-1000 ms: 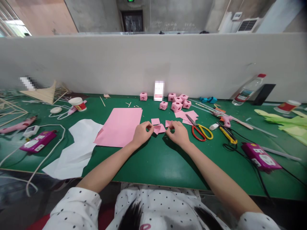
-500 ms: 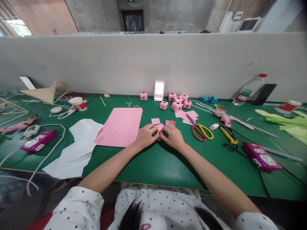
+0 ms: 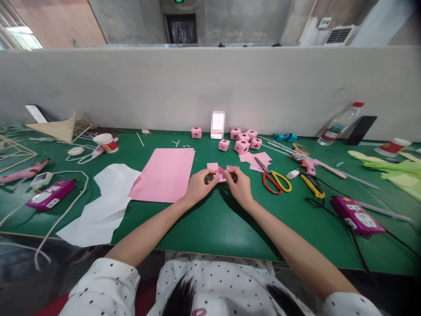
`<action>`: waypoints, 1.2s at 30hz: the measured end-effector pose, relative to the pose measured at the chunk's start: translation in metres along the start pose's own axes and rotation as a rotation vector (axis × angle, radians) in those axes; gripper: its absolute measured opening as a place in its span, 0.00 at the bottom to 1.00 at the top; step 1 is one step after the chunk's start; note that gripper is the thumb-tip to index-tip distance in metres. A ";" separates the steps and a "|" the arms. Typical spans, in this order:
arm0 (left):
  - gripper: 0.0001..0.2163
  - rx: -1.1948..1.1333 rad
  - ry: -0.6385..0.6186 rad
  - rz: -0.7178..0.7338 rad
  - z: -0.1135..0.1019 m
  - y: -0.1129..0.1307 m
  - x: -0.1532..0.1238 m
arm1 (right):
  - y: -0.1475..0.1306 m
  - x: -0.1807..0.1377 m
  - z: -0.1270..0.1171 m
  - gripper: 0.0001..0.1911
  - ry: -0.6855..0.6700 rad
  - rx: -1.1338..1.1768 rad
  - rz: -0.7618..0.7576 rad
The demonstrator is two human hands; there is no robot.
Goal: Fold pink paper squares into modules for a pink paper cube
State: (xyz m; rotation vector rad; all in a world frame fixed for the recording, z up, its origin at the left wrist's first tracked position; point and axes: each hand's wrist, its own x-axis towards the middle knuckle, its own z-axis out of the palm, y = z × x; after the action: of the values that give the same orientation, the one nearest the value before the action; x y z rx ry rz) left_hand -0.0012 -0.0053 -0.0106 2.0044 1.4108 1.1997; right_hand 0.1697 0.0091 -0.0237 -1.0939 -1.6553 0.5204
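Observation:
Between my hands is a small piece of folded pink paper, its creased flaps standing up. My left hand pinches its left side between thumb and fingers. On the opposite side my right hand grips the paper with thumb and forefinger. Just behind my fingers lies a flat pink paper square; another pink piece is partly hidden by my right hand. Several folded pink paper cubes with dark diamond openings stand farther back. Loose pink squares lie under the tips of the scissors.
Large pink sheets and crumpled white paper lie to the left. A phone leans on the grey partition. Rightward are a glue gun, a yellow cutter, a purple power strip and a bottle.
My hands have moved slightly apart, the right one turning outward. The pink paper between them, earlier mostly covered by my fingers, now shows its folded flaps opened up.

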 end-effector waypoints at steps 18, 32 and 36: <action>0.09 0.340 -0.048 0.250 0.001 -0.003 -0.003 | 0.002 0.004 -0.005 0.06 -0.158 -0.388 -0.323; 0.08 0.307 0.038 0.158 -0.003 -0.006 -0.001 | 0.007 0.006 -0.012 0.06 -0.112 -0.331 -0.242; 0.08 0.287 0.011 0.187 -0.001 -0.003 -0.003 | 0.005 0.004 -0.007 0.09 -0.191 -0.305 -0.317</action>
State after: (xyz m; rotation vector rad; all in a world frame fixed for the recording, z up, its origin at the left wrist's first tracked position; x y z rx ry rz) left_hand -0.0046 -0.0065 -0.0135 2.3742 1.4992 1.1366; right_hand 0.1782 0.0138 -0.0233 -0.9911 -2.0801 0.1722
